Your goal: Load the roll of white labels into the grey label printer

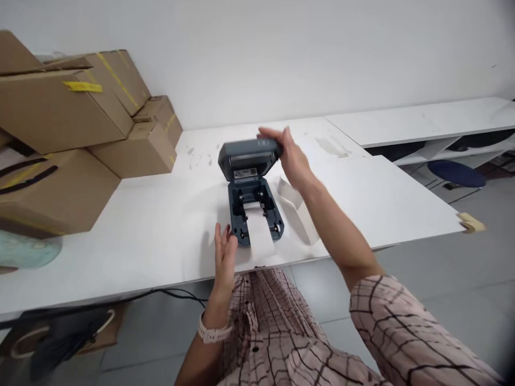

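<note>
A dark grey label printer (pixel 235 206) stands on the white table with its lid (pixel 245 147) tilted up. A white paper strip (pixel 259 233) runs from inside the printer, over its front edge, toward the table edge. My right hand (pixel 290 158) grips the lid at its upper right corner, fingers over the top. My left hand (pixel 225 254) is beside the printer's front left corner, fingers apart and holding nothing; whether it touches the casing I cannot tell. To the printer's right, partly behind my right forearm, lies a folded length of white paper (pixel 300 212).
Several cardboard boxes (pixel 60 107) are stacked on the left of the white table (pixel 161 236), with a pale green rounded object (pixel 30 249) in front. Black cables (pixel 161 291) run below the front edge. A blue stool (pixel 456 174) stands at far right.
</note>
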The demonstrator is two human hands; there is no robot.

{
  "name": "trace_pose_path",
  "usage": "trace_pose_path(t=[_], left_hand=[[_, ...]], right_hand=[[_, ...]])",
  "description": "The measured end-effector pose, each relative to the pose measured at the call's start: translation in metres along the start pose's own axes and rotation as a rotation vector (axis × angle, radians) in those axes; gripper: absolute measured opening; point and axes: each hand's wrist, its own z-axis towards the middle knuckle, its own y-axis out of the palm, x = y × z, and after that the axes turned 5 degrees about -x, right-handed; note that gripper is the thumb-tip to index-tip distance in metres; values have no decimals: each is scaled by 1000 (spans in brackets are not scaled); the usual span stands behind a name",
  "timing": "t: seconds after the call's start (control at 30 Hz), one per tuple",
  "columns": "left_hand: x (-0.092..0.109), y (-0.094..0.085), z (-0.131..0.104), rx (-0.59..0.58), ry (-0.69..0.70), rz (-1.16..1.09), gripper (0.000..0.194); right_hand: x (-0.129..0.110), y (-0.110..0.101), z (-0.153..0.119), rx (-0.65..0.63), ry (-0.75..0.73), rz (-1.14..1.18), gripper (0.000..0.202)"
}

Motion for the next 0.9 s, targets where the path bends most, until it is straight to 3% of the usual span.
trace_pose_path(t=[0.1, 0.17, 0.23, 0.33, 0.4, 0.47, 0.67, 0.73, 0.83, 0.87, 0.9], left_hand=[[13, 4, 13, 42, 63, -31, 98], [23, 11, 21, 53, 76, -48, 100], [29, 18, 27, 55, 44, -57, 104], [32, 25, 31, -3, -39, -81, 103], [30, 25, 31, -60, -57, -89, 95], [29, 23, 33, -85, -35, -70, 88], [24, 20, 36, -68, 52, 21, 77], [15, 24, 22, 58, 112, 93, 73], [-5, 31, -12, 399, 228, 185, 58], [-11, 34, -24, 436, 200, 155, 49], [-15, 36, -33, 390, 141, 100, 43]], right_hand=[[7, 18, -80, 109, -23, -99, 43], [21, 30, -116, 147, 1, -149, 28], [39, 39, -137, 179, 109, -108, 37], [57, 44, -147, 177, 376, 181, 90], [63, 43, -149, 142, 510, 349, 109], [65, 41, -150, 114, 560, 387, 113], [72, 42, -154, 107, 493, 288, 108], [74, 42, -154, 110, 484, 300, 106], [74, 42, -152, 122, 486, 326, 108], [74, 43, -152, 128, 489, 331, 109], [75, 43, -152, 135, 488, 332, 109]])
